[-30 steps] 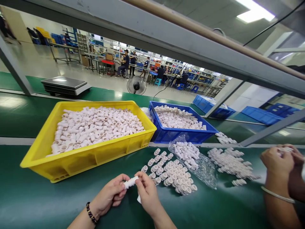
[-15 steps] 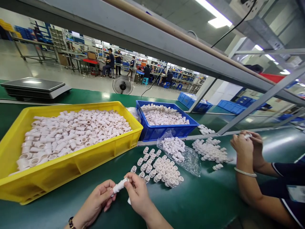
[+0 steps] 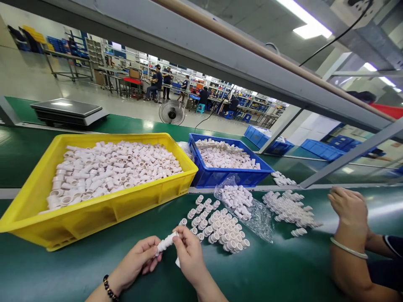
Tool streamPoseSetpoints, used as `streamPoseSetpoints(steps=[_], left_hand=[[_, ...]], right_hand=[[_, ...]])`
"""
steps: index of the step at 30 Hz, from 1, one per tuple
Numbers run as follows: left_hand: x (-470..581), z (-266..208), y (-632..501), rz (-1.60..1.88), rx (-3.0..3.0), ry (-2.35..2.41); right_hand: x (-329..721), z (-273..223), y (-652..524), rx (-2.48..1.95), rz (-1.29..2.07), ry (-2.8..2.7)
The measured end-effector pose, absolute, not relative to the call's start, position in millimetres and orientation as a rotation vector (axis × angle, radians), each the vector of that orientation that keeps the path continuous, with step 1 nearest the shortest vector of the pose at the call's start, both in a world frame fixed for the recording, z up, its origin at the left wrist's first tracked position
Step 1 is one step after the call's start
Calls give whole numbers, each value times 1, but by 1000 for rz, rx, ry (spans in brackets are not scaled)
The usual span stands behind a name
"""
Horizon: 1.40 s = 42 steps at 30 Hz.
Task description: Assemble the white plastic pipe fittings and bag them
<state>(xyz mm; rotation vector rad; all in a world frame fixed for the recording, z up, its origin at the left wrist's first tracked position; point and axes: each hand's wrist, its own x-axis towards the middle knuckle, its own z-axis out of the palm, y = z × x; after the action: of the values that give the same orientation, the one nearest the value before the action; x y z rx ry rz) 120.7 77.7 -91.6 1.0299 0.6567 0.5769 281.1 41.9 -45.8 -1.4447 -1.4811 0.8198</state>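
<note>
Between my two hands is a white plastic pipe fitting (image 3: pixel 166 242), tilted, with its far end up to the right. My left hand (image 3: pixel 143 256) pinches the lower end with thumb and fingers. The upper end is in the closed fingers of my right hand (image 3: pixel 192 253). A second white piece (image 3: pixel 178 262) pokes out under the right palm; most of it is hidden. Just beyond my hands, upright white fittings (image 3: pixel 225 228) stand in rows on the green table (image 3: pixel 270 268).
A yellow bin (image 3: pixel 119 207) and a blue bin (image 3: pixel 233 176), both full of white fittings, stand behind. Loose fittings lie on a clear plastic bag (image 3: pixel 262 220), with another pile (image 3: pixel 289 207) to its right. A co-worker's hands (image 3: pixel 349 209) are at the right. A scale (image 3: pixel 71 110) sits back left.
The whole view has shifted, so the bins and table appear farther right. Both my hands keep hold of the fitting, with little visible change in grip.
</note>
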Motion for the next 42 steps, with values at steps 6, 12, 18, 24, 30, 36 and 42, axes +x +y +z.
streamPoseSetpoints(steps=[6,12,18,24,30,36,42], left_hand=[[124,-90,75,621,1148,805],[119,-91,78,647,1073,715],[115,-83,85,709,804,745],[121,-83,83,704,872,787],[124,-83,81,701,977,818],[125,-88,82,711,1059,823],[125,-89,82,699,1098,836]], right_hand=[[280,-47,41,-1447,774,-1475],[291,-49,46,-1403,916,-1278],[321,-33,49,-1451,785,-1079],[335,-34,50,-1673,231,-1320],[338,-45,64,-1905,59,-1682],[334,-54,75,-2023,-11,-1749],[334,-52,77,-2095,72,-1655]])
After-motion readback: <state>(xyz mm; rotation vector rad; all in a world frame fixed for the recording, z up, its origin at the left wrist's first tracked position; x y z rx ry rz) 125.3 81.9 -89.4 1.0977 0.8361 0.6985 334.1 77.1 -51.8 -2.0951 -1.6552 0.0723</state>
